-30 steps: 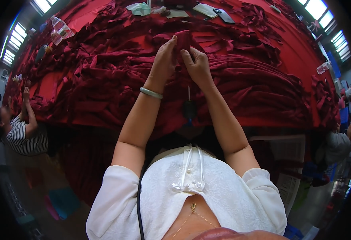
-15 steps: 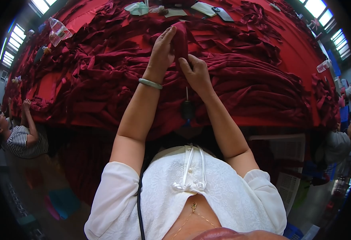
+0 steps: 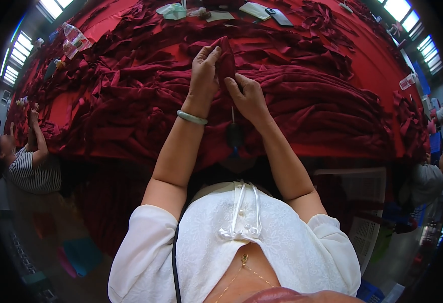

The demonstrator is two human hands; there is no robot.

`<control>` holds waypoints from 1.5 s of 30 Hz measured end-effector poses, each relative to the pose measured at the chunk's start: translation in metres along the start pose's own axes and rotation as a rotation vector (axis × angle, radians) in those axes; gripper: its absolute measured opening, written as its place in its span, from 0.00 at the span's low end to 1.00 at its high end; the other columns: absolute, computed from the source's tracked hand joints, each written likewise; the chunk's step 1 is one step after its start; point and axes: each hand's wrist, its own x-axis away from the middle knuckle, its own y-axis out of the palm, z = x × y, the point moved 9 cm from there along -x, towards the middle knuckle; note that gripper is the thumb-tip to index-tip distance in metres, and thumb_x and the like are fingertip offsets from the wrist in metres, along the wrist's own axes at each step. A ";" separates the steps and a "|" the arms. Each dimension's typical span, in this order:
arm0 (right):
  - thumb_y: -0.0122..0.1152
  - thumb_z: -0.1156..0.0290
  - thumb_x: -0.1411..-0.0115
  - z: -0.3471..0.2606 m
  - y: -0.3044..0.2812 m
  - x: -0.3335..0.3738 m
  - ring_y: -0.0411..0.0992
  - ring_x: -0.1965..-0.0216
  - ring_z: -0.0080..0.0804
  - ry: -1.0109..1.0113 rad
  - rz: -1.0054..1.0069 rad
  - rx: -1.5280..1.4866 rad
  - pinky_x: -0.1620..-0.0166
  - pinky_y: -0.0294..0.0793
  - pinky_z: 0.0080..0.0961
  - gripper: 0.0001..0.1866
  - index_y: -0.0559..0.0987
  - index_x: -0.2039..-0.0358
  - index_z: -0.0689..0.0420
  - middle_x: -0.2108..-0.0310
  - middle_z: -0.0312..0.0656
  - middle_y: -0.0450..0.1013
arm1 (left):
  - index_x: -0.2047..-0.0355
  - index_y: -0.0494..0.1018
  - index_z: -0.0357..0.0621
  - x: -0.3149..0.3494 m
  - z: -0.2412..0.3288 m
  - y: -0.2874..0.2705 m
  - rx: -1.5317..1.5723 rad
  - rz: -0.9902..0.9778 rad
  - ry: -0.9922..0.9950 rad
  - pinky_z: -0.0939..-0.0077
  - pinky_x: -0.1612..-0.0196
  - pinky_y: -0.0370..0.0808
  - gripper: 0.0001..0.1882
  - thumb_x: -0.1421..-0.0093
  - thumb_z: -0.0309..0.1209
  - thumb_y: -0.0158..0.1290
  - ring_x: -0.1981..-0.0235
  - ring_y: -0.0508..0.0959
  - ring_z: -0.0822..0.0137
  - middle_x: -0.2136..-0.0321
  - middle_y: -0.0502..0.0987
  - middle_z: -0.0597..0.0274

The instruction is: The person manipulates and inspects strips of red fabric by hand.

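Between my hands stands a narrow strip of dark red fabric, raised above the table and pointed at its top. My left hand, with a pale green bangle on the wrist, pinches the strip near its upper end. Lower down, my right hand grips the strip's near end between thumb and fingers. Just below my right hand, a dark tool with a thin metal shaft points upward at the table's near edge. Piles of the same dark red fabric lie on both sides.
Red cloth covers the wide table. At the back lie a phone, papers and a pale green mask-like item. Plastic bottles stand far left; another lies right. A white crate sits below. A co-worker works at left.
My left hand has come slightly down and nearer, its fingertips now pinching the strip's top, which has narrowed to a point. The co-worker at left has raised a hand.
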 end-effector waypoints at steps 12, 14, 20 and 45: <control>0.50 0.61 0.35 0.004 -0.007 0.006 0.57 0.83 0.18 -0.018 0.020 -0.031 0.78 0.58 0.23 0.21 0.68 0.80 0.62 0.88 0.39 0.58 | 0.73 0.68 0.48 0.064 -0.008 -0.009 -0.030 0.117 -0.022 0.84 0.76 0.71 0.06 0.38 0.24 0.49 0.78 0.72 0.79 0.77 0.72 0.70; 0.48 0.60 0.34 0.014 -0.018 0.001 0.58 0.83 0.16 0.027 0.048 -0.108 0.78 0.58 0.21 0.21 0.68 0.81 0.60 0.88 0.36 0.59 | 0.74 0.67 0.47 0.088 -0.003 -0.004 -0.175 -0.003 -0.033 0.88 0.76 0.66 0.07 0.38 0.22 0.49 0.78 0.69 0.82 0.77 0.70 0.73; 0.62 0.55 0.42 0.015 -0.010 -0.056 0.59 0.82 0.14 0.002 -0.008 -0.245 0.79 0.59 0.19 0.20 0.73 0.77 0.61 0.86 0.31 0.64 | 0.72 0.69 0.41 0.105 0.028 -0.014 -0.757 -0.055 0.134 0.89 0.74 0.62 0.05 0.40 0.26 0.52 0.78 0.65 0.85 0.79 0.68 0.75; 0.56 0.70 0.38 0.017 0.020 -0.016 0.58 0.77 0.09 0.081 -0.151 -0.261 0.75 0.58 0.13 0.08 0.76 0.70 0.62 0.79 0.24 0.66 | 0.65 0.74 0.45 -0.012 -0.001 0.008 -0.124 -0.182 -0.200 0.85 0.78 0.65 0.09 0.38 0.37 0.53 0.76 0.73 0.80 0.76 0.75 0.70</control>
